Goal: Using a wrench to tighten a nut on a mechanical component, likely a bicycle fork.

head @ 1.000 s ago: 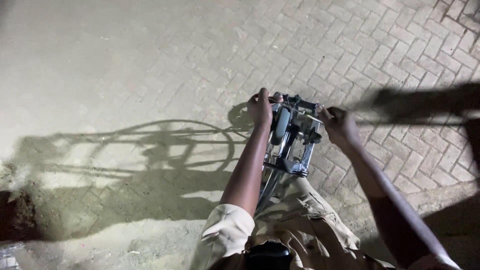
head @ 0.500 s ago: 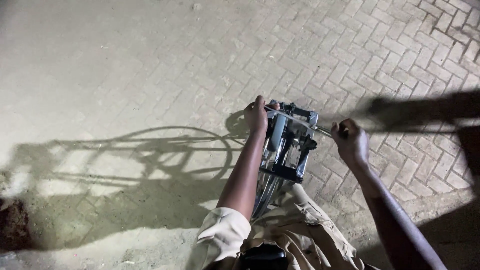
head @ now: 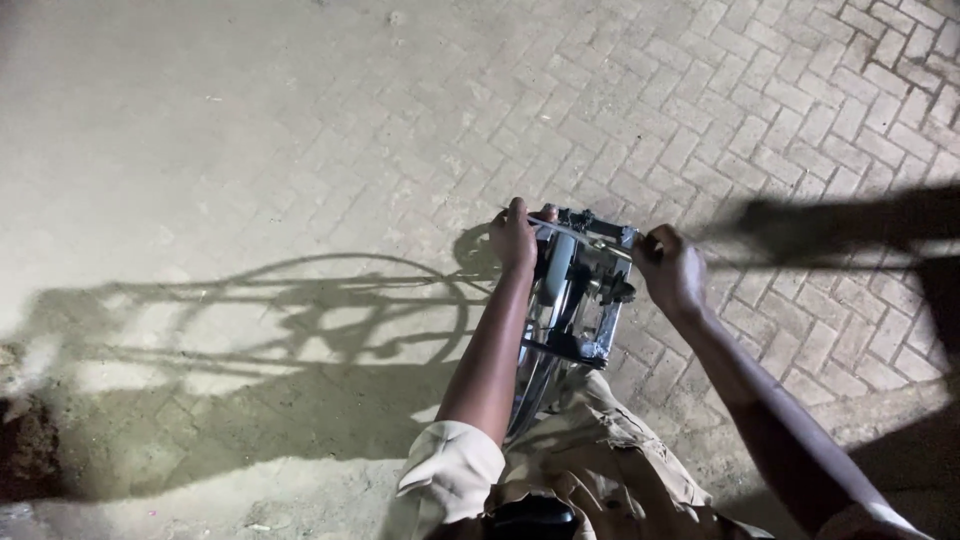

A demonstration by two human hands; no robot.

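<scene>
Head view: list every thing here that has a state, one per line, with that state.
Left hand: closed around the left end of the handlebar.
Right hand: closed around the right end.
Bicycle: upright between the person's legs, on brick paving.
Front wheel: on the ground; whether it turns cannot be told.

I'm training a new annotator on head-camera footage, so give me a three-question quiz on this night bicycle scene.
1. True or false: both hands grip the handlebar.
2. What covers the ground under the bicycle? A) grass B) paving bricks C) wooden planks
3. On which side of the rider does the bicycle's shadow fall?

Key
1. True: the left hand and the right hand each close on one end.
2. B, paving bricks.
3. The rider's left.
</scene>
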